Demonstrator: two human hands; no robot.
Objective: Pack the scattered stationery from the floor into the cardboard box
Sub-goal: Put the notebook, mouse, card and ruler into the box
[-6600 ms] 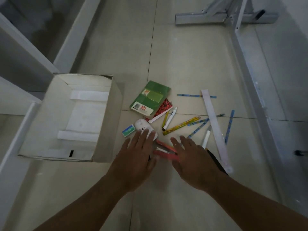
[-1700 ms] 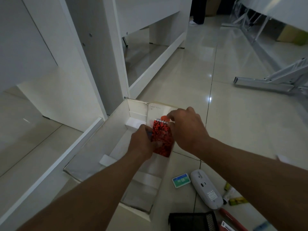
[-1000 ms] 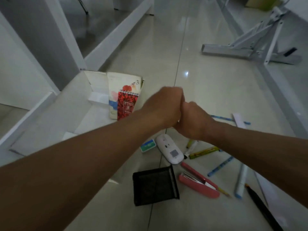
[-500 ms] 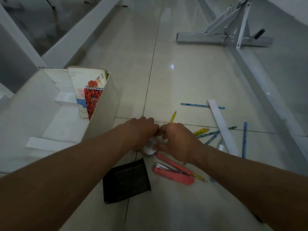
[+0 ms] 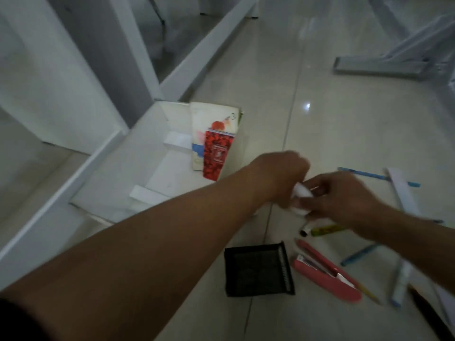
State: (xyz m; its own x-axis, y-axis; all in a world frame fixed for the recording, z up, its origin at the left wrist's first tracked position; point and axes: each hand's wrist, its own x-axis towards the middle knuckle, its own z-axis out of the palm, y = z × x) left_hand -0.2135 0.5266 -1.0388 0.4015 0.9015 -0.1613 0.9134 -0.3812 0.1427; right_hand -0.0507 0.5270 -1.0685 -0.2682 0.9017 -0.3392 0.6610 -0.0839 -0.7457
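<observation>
The room is dim and grey. A small bright spot shines on the floor [image 5: 307, 106], maybe from a lamp above. The left hand [image 5: 280, 175] and right hand [image 5: 342, 198] look smeared and blurry. Straight lines bend near the edges.

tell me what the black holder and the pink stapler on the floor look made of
Black holder: probably thin metal mesh, matte black; a fine grid shows on its side. Pink stapler: likely a smooth plastic shell with a dull sheen, and a bright metal strip between its open halves.

The cardboard box [image 5: 118, 168] stands open-topped; notebooks [image 5: 216, 153] fill its far right corner.
</observation>
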